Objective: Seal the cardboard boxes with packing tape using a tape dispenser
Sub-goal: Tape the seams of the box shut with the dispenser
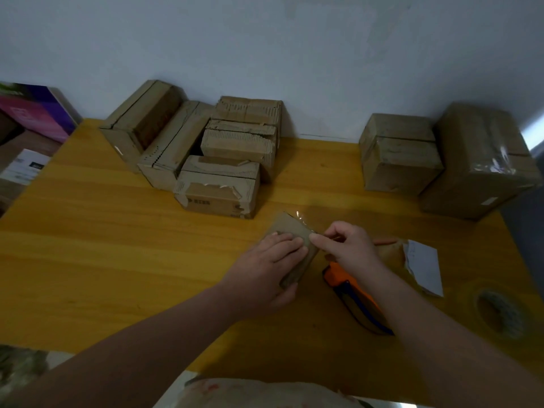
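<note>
Palm down, the left hand (pixel 265 262) lies on the small box (pixel 297 242) near the middle of the table (pixel 117 245), fingers straight and pressing its top, thumb by the near end. Just to its right, the right hand (pixel 348 245) has its fingers curled, thumb and forefinger pinching at the box's right edge; whether tape sits between the fingertips cannot be told, though a glint of clear tape (pixel 300 214) shows at the box's far corner. The box is closed, so its contents are hidden. Under the right forearm an orange tape dispenser (pixel 350 290) lies on the table, partly covered by the arm. Further right lie a torn white paper (pixel 424 265) and a blurred tape roll (pixel 500 315). Against the wall, a cluster of five worn boxes (pixel 217 187) stands at back left, flaps shut, and two taped boxes (pixel 400 160) stand at back right. Off the table's left edge stands a purple carton (pixel 38 113).
</note>
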Available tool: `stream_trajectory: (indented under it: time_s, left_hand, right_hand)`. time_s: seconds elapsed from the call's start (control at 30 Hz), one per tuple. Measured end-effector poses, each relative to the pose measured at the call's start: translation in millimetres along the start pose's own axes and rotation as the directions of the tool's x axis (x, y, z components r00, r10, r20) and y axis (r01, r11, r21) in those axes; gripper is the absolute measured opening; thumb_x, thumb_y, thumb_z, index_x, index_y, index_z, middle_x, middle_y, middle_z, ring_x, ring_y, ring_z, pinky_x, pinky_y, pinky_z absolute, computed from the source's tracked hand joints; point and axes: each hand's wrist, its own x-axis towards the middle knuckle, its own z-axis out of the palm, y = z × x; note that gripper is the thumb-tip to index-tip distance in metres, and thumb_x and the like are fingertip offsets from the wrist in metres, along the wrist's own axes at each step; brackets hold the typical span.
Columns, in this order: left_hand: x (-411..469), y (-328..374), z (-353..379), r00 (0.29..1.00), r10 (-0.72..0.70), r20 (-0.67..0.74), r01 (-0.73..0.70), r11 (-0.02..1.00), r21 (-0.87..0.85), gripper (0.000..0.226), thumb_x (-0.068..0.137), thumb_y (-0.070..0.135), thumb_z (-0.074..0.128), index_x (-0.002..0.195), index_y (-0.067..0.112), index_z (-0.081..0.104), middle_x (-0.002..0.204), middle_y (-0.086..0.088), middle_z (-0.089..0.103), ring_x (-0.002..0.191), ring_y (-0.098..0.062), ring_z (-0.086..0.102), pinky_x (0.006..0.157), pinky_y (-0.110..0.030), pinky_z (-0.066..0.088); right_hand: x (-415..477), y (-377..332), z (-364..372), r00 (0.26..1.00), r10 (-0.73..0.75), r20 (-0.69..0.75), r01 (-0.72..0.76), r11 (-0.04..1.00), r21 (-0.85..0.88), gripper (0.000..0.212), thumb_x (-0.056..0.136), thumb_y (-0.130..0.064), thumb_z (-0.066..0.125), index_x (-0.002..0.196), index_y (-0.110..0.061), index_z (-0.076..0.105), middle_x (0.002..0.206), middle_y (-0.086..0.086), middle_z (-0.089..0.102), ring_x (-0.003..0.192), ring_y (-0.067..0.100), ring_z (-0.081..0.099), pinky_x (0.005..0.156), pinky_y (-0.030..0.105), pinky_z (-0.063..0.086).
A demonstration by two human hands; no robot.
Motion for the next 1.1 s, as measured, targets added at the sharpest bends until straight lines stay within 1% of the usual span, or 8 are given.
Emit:
stream_trajectory:
  time_s: [0.13, 0.37, 0.47, 0.57, 0.67, 0.87, 1.0, 1.1]
  left_hand:
    - [0, 0, 0, 1.0, 0.001, -0.01, -0.001, 1.0, 0.005, 0.058, 0.077, 0.026, 0.071, 0.129, 0.005, 0.058, 0.132, -0.011, 0.057, 0.127, -0.028, 0.05, 0.109, -0.047, 0.036]
    - [0, 0, 1, 1.0, -0.002, -0.006, 0.002, 1.0, 0.001, 0.058, 0.078, 0.027, 0.07, 0.131, 0.006, 0.057, 0.133, -0.01, 0.056, 0.128, -0.028, 0.049, 0.109, -0.048, 0.036]
    - [1, -1, 0, 1.0, 0.021, -0.019, -0.02, 0.999, 0.025, 0.057, 0.08, 0.027, 0.07, 0.132, 0.007, 0.056, 0.134, -0.01, 0.056, 0.128, -0.027, 0.049, 0.112, -0.043, 0.029]
    - [1, -2, -2, 1.0, 0.008, -0.016, -0.008, 1.0, 0.014, 0.047, 0.092, 0.029, 0.056, 0.134, 0.01, 0.054, 0.138, -0.007, 0.053, 0.131, -0.025, 0.046, 0.113, -0.038, 0.024]
    - [4, -3, -5, 0.999, 0.011, -0.03, -0.01, 1.0, 0.018, 0.038, 0.093, 0.017, 0.055, 0.129, 0.01, 0.059, 0.133, -0.008, 0.058, 0.126, -0.027, 0.052, 0.109, -0.04, 0.03]
    - [6, -4, -5, 0.978, 0.102, -0.182, -0.085, 0.992, 0.096, 0.025, 0.084, 0.015, 0.054, 0.097, 0.007, 0.074, 0.101, -0.009, 0.071, 0.09, -0.027, 0.068, 0.075, -0.036, 0.057]
    - [2, -7, -5, 0.95, -0.07, -0.304, 0.102, 0.991, 0.09, 0.028, 0.085, 0.036, 0.059, 0.091, 0.009, 0.064, 0.092, -0.007, 0.063, 0.074, -0.023, 0.057, 0.06, -0.034, 0.05]
    - [1, -11, -7, 0.895, -0.283, -0.344, 0.31, 0.95, 0.025, 0.058, 0.071, 0.052, 0.07, 0.103, 0.004, 0.059, 0.101, -0.011, 0.057, 0.087, -0.025, 0.056, 0.072, -0.033, 0.051]
  right_hand:
    - [0, -3, 3, 0.995, -0.077, -0.056, 0.073, 0.995, -0.065, 0.032, 0.088, -0.027, 0.07, 0.063, -0.016, 0.052, 0.067, 0.006, 0.053, 0.071, 0.031, 0.056, 0.075, 0.054, 0.054]
    - [-1, -2, 3, 0.971, -0.211, -0.112, 0.186, 0.961, -0.203, 0.041, 0.093, -0.031, 0.062, 0.057, -0.019, 0.046, 0.058, 0.007, 0.05, 0.057, 0.025, 0.05, 0.056, 0.036, 0.041]
    - [1, -5, 2, 0.982, -0.154, -0.112, 0.131, 0.973, -0.192, 0.045, 0.096, -0.032, 0.056, 0.055, -0.018, 0.044, 0.059, 0.007, 0.047, 0.067, 0.039, 0.058, 0.064, 0.046, 0.05]
    - [3, -7, -1, 0.976, -0.162, -0.148, 0.117, 0.954, -0.276, 0.04, 0.098, -0.035, 0.051, 0.066, -0.011, 0.056, 0.065, 0.007, 0.056, 0.066, 0.026, 0.059, 0.059, 0.041, 0.048]
    - [-1, -14, -3, 0.921, -0.329, -0.21, 0.226, 0.887, -0.402, 0.018, 0.095, -0.035, 0.055, 0.088, -0.02, 0.062, 0.081, -0.008, 0.06, 0.074, 0.007, 0.056, 0.06, 0.024, 0.043]
    - [-8, -22, 0, 0.755, -0.651, 0.077, 0.541, 0.552, -0.634, 0.006, 0.087, -0.021, 0.07, 0.092, -0.018, 0.073, 0.113, 0.003, 0.062, 0.104, 0.024, 0.056, 0.07, 0.031, 0.048]
    - [-4, -20, -1, 0.833, -0.535, 0.14, 0.479, 0.572, -0.666, 0.03, 0.089, -0.026, 0.066, 0.119, -0.024, 0.068, 0.127, -0.001, 0.055, 0.119, 0.02, 0.044, 0.081, 0.031, 0.045]
    - [-1, -20, 0, 0.849, -0.514, 0.127, 0.454, 0.584, -0.673, 0.041, 0.09, -0.03, 0.064, 0.131, -0.023, 0.06, 0.127, -0.003, 0.055, 0.119, 0.016, 0.041, 0.086, 0.028, 0.041]
